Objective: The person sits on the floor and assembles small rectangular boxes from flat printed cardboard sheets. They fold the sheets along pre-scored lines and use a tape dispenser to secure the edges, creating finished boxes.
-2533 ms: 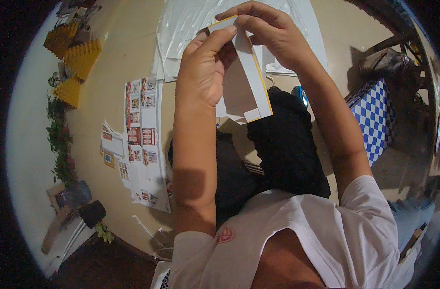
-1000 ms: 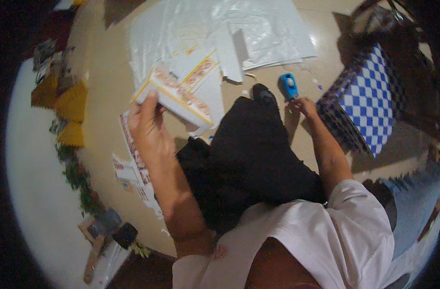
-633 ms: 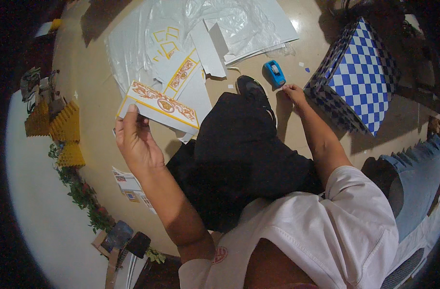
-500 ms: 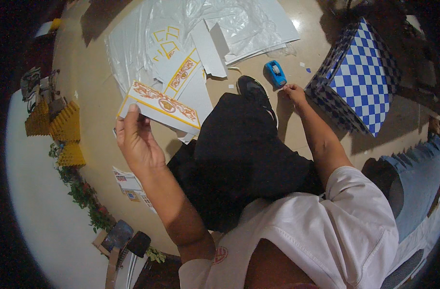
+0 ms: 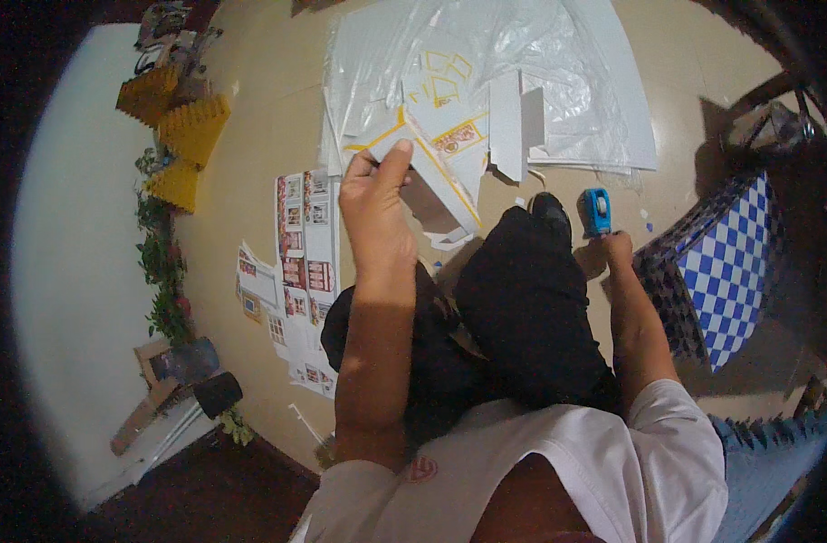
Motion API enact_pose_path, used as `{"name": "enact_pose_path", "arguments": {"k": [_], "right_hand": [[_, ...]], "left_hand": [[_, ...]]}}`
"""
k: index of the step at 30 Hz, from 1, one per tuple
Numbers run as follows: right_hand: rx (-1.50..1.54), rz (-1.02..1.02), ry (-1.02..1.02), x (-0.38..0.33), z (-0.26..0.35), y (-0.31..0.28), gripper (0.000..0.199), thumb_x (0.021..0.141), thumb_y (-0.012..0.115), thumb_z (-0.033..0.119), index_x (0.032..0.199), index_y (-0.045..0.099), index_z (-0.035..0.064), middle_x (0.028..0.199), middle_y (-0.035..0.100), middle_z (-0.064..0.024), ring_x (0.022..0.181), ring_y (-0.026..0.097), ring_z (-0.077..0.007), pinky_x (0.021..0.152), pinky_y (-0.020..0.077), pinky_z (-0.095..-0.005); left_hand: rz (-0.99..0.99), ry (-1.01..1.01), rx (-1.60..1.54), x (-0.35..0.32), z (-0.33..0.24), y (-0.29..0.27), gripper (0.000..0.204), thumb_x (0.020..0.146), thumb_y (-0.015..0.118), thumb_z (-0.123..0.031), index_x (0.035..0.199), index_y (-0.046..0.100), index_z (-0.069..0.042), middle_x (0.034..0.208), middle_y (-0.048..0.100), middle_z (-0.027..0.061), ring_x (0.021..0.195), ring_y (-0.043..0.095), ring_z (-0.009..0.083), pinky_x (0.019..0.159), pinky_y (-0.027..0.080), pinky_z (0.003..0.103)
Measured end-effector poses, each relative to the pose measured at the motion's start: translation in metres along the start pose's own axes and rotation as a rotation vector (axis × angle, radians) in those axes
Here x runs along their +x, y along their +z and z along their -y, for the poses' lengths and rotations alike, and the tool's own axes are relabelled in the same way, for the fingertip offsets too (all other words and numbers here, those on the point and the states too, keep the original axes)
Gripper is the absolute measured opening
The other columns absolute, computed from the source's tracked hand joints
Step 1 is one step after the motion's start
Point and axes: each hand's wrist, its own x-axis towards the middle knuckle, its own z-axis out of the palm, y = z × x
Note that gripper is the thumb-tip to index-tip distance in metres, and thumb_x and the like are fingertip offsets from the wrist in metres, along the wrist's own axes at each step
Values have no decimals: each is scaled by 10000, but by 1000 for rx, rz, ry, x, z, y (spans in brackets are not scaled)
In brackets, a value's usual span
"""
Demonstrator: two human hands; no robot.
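My left hand (image 5: 377,204) pinches a folded white card strip (image 5: 434,185) between thumb and fingers. The strip has yellow edging and is tilted, its pale inner side facing me. My right hand (image 5: 616,246) is at the near end of a blue tape dispenser (image 5: 598,214) on the floor, fingers closed together. Whatever they pinch is too small to make out. A card piece with an ornate red and yellow pattern (image 5: 458,138) lies beyond the held strip. Yellow outlined cut shapes (image 5: 444,74) are spread on the clear plastic sheet (image 5: 377,54).
A blue and white checkered box (image 5: 723,271) stands at the right. Printed card sheets (image 5: 306,271) lie on the floor at the left. A white folded card (image 5: 506,122) rests on the plastic. Yellow stepped pieces (image 5: 173,136) and greenery (image 5: 160,262) line the left side.
The view has swung, shifting the scene. My left hand has tipped the card strip, so its patterned face has turned away and its inner side shows. My right hand stays by the tape dispenser.
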Motion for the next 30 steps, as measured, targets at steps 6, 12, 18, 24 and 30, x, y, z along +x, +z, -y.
{"name": "enact_pose_path", "arguments": {"k": [6,12,18,24,30], "right_hand": [[-194,24,-81,-32,36,-24,381,771,631,283,983,654,-32,911,665,-243,888,651,-407,731,509,-450],[1061,273,408,34,-23,21,180,823,541,167,895,583,8,665,557,-125,566,545,-292,516,429,-382],[1180,553,379,29,-45,39,188,895,508,152,864,636,17,803,636,-105,670,598,-247,576,470,-386],[-555,398,-465,17,-11,14,139,817,593,128,738,639,23,692,621,-157,616,597,-288,530,442,-387],[-286,187,-630,14,-42,32,236,878,583,283,849,665,64,721,630,-141,630,614,-273,573,466,-388]], "left_hand": [[-49,-9,-25,-6,-3,-16,149,817,696,-71,947,646,-18,852,639,-5,683,490,45,641,369,201],[-24,-20,-79,-4,-8,-14,170,826,684,-81,979,637,-23,871,635,-5,711,487,45,663,371,214],[-129,-15,-96,-11,-17,-30,164,831,676,-80,973,632,-11,829,607,-12,712,477,47,664,373,213],[-207,-24,-59,-14,-15,-36,148,833,673,-84,959,630,-19,796,580,-27,694,463,51,654,374,218],[-221,-18,-106,-11,-4,-45,150,822,686,-97,954,642,-40,869,642,-5,710,507,55,645,378,212]]}}
